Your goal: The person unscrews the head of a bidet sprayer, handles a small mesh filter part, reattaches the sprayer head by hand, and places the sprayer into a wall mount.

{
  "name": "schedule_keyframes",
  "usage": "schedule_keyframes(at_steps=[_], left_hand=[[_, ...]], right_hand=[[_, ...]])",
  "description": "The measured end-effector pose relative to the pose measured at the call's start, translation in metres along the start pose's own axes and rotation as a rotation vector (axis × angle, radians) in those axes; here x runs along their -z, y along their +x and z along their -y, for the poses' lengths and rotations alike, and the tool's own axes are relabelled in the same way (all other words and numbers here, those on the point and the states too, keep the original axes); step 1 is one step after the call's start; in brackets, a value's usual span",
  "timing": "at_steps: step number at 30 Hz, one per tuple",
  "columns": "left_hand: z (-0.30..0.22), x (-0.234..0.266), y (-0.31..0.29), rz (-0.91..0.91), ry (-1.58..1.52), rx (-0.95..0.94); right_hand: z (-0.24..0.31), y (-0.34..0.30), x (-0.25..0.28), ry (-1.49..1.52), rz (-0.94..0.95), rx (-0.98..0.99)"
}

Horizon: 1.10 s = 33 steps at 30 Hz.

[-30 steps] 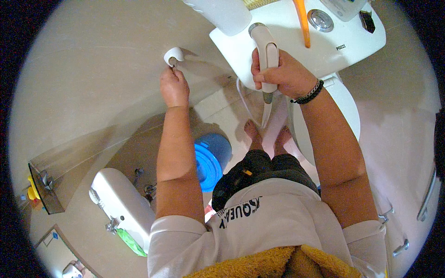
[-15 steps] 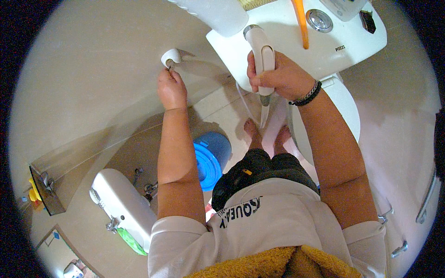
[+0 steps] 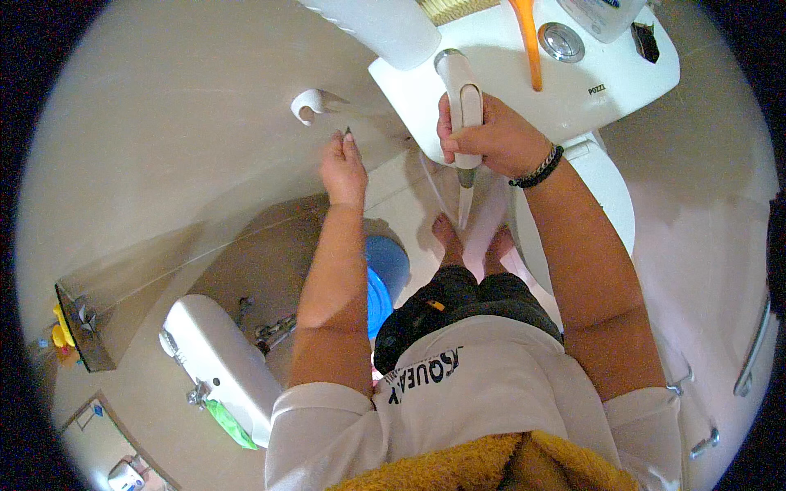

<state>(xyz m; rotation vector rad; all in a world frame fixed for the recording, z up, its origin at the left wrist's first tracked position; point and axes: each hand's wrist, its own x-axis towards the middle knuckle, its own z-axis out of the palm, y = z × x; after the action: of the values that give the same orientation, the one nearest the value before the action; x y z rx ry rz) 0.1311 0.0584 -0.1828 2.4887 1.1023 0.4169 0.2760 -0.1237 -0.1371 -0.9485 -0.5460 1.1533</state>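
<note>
right hand [image 3: 491,135] shut tight on sprayer [image 3: 460,106], at 12 o'clock over tank [image 3: 606,82] | left hand [image 3: 344,164] loose, holds nothing, just below wall holder [image 3: 309,105] at 11 | risk: wet sprayer may slip, hose [image 3: 463,204] may tug it

Home bathroom, seen from above. A white toilet [image 3: 606,196] is fitted against the wall, its tank [image 3: 622,82] topped by a round flush button [image 3: 562,41]. Left of the toilet, a white holder [image 3: 309,103] is fixed to the cream wall. A blue bucket [image 3: 385,274] and a white sink [image 3: 221,368] are placed further left, on the tiled floor.
</note>
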Motion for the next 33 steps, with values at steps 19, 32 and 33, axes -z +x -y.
schedule_keyframes(at_steps=[19,32,33], left_hand=[[-0.04,0.081,-0.094,0.164,-1.535,0.574],[-0.049,0.1,-0.132,0.414,-1.732,0.511],[-0.051,0.109,-0.135,0.351,-1.746,0.508]], right_hand=[[-0.03,-0.036,-0.127,-1.02,-0.103,0.533],[0.022,-0.068,-0.157,-1.632,0.281,0.425],[0.023,-0.072,-0.163,-1.63,0.337,0.454]])
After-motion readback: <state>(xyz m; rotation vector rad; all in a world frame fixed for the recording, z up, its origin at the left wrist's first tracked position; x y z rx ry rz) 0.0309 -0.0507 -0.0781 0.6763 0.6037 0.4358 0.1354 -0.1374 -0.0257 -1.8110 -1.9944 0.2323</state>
